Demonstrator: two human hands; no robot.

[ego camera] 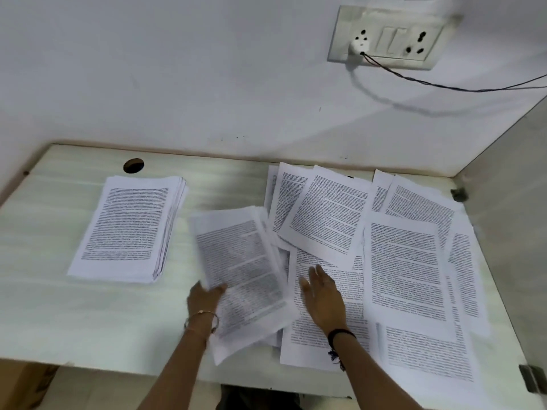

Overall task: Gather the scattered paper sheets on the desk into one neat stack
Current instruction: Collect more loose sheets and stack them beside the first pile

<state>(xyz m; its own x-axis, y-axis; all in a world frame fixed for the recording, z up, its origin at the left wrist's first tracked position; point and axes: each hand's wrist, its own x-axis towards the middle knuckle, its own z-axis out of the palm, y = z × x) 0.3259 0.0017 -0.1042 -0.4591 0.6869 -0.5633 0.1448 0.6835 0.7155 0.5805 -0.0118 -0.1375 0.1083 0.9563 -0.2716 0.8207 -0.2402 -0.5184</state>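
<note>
Our left hand [204,300] grips a bundle of sheets [239,270] at its near left edge, with the thumb curled over the top page. A thin bangle [201,316] sits on that wrist. Our right hand [322,300] is flat and palm down, its fingers straight and slightly spread, over one of the loose sheets [405,261]. It seems to rest on the paper, though we cannot be sure of contact. A black band [340,335] circles that wrist. The two hands are apart, with the bundle's right edge between them.

Every page carries dense lines of black print, too blurred to read, and we see no brand or label.

We count one neat stack [130,229] on the left half of the desk [74,321], toward the back-left corner and just in front of the one round cable hole [133,165]. The held bundle lies near the middle of the desk, reaching toward the front edge. The loose sheets overlap at odd angles across the right half, from the back edge to the front edge. Nine faces show, with slivers of more beneath.

On the wall there is one socket plate [390,37] with one white plug [358,45], and a dark wire [444,84] runs off to the right. Two metal brackets [458,193] sit along the desk's right edge.
</note>
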